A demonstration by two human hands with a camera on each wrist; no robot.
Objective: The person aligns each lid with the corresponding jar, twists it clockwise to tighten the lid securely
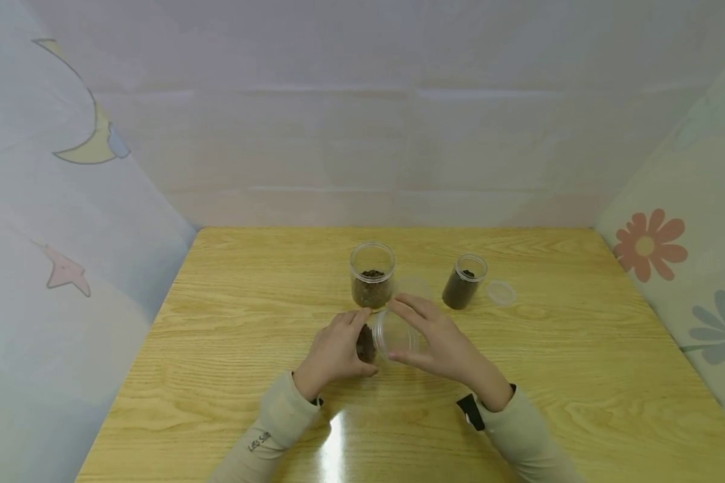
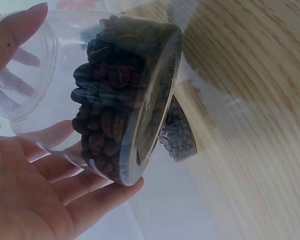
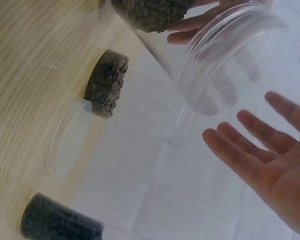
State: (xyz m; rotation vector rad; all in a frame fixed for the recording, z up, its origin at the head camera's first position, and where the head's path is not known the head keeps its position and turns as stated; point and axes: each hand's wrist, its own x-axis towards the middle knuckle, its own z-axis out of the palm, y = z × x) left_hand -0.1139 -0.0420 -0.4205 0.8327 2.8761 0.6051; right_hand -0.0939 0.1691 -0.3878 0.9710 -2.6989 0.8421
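Note:
My left hand (image 1: pixel 336 349) grips a clear jar (image 2: pixel 65 37) of dark coffee beans (image 2: pixel 107 100), lying tilted on its side. The beans gather at the base end, and the ribbed, see-through mouth end (image 3: pixel 225 65) points toward my right hand (image 3: pixel 275 150). That right hand stands spread around the mouth end, fingers apart and fairly straight, with a gap between fingertips and rim in the right wrist view. Just behind the hands stands a wider clear jar (image 1: pixel 372 295), partly filled with beans. To its right is a narrow jar (image 1: pixel 460 288), dark with beans.
A round translucent lid (image 1: pixel 501 293) lies right of the narrow jar. Another pale lid (image 1: pixel 415 287) lies between the two standing jars, partly behind my right hand. All rest on a wooden table (image 1: pixel 229 322), with printed cloth (image 1: pixel 362 147) hanging around its back and sides.

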